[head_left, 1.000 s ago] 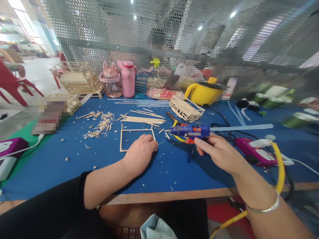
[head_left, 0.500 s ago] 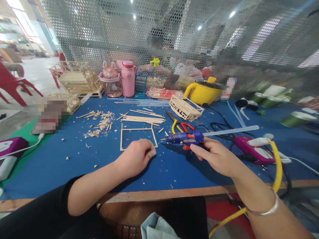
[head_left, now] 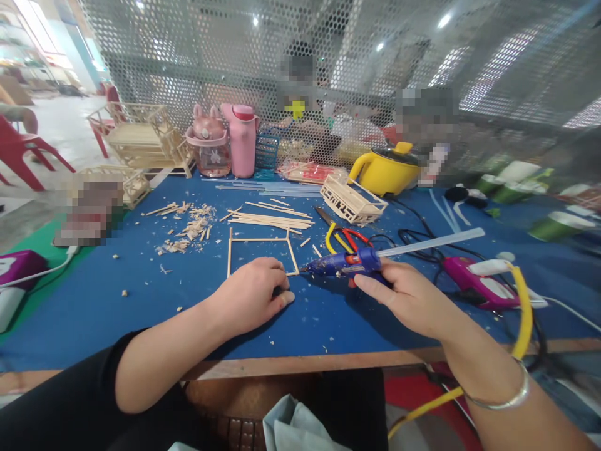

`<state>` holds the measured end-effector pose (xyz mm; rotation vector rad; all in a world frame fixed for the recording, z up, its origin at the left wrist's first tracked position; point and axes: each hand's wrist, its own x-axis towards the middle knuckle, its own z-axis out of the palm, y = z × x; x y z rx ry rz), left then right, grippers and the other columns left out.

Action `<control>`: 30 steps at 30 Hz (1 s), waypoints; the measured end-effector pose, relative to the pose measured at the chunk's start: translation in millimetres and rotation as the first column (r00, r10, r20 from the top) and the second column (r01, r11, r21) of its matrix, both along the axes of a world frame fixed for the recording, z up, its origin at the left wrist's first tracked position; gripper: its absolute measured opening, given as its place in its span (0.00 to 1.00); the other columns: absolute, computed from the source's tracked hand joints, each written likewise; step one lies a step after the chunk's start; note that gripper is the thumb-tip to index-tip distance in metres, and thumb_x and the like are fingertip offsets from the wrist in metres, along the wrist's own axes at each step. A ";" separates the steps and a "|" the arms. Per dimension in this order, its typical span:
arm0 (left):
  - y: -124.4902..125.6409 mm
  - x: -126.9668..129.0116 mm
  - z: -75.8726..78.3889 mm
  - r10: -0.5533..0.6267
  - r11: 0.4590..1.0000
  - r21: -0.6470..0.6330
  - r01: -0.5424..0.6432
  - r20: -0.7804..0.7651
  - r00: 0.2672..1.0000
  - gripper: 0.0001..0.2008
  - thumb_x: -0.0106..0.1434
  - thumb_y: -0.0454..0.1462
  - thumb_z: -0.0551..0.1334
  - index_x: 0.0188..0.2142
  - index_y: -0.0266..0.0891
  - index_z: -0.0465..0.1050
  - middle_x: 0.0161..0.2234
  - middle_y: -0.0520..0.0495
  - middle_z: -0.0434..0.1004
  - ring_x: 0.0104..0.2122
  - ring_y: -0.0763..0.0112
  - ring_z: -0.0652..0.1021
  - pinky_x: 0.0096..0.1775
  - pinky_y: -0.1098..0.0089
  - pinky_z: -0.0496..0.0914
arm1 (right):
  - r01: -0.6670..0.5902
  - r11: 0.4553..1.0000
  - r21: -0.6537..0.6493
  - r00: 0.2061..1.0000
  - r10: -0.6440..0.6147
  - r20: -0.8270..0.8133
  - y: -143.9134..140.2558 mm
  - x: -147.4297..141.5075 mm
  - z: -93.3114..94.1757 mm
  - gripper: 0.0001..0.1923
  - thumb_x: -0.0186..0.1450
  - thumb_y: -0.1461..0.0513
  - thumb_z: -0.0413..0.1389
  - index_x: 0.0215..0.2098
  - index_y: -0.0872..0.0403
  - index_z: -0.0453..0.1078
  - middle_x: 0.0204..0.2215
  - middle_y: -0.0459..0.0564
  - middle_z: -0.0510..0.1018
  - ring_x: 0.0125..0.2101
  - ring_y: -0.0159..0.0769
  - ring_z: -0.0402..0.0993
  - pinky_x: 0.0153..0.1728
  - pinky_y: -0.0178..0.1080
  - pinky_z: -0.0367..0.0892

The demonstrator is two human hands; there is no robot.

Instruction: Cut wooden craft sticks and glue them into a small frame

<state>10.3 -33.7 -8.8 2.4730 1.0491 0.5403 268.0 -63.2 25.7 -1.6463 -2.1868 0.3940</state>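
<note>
As the clasping right hand (head_left: 413,297) brings its glue gun (head_left: 331,264) near the half-curled left hand (head_left: 251,291), hold unclear, the frame (head_left: 258,239) seems reachable.

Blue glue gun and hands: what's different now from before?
The blue glue gun moved nearer and a little left; its tip is now at or very near the close right corner of the wooden stick frame. The left hand slid left, uncovering that corner. The right hand still grips the gun, and the frame stayed about where it was.

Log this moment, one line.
left hand: over stick frame | right hand: holding blue glue gun | nozzle: by frame's near right corner | loose sticks: beyond frame
</note>
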 end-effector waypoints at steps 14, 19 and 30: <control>1.4 0.4 1.6 0.014 0.998 0.055 -0.009 -0.098 0.995 0.12 0.62 0.40 0.55 0.35 0.39 0.77 0.38 0.45 0.77 0.40 0.64 0.76 0.45 0.65 0.70 | -0.011 1.000 0.008 1.000 0.011 0.028 1.9 -7.5 0.8 0.17 0.65 0.51 0.49 0.39 0.51 0.74 0.39 0.50 0.80 0.39 0.43 0.75 0.43 0.43 0.69; 2.3 0.1 1.2 0.009 0.998 0.055 -0.004 -0.109 0.994 0.13 0.63 0.40 0.54 0.34 0.39 0.76 0.37 0.46 0.76 0.40 0.64 0.76 0.44 0.64 0.71 | -0.011 1.000 0.026 0.999 0.010 0.041 2.3 -9.1 2.2 0.17 0.65 0.51 0.49 0.40 0.51 0.74 0.41 0.50 0.79 0.40 0.44 0.75 0.44 0.43 0.68; 3.2 1.4 2.8 0.024 0.999 0.051 -0.018 -0.110 0.994 0.12 0.63 0.39 0.54 0.33 0.39 0.76 0.37 0.46 0.76 0.39 0.64 0.76 0.43 0.65 0.71 | -0.022 0.998 0.067 0.998 0.018 0.064 -0.1 -7.1 1.2 0.17 0.65 0.52 0.49 0.40 0.52 0.75 0.41 0.51 0.80 0.41 0.44 0.75 0.44 0.43 0.68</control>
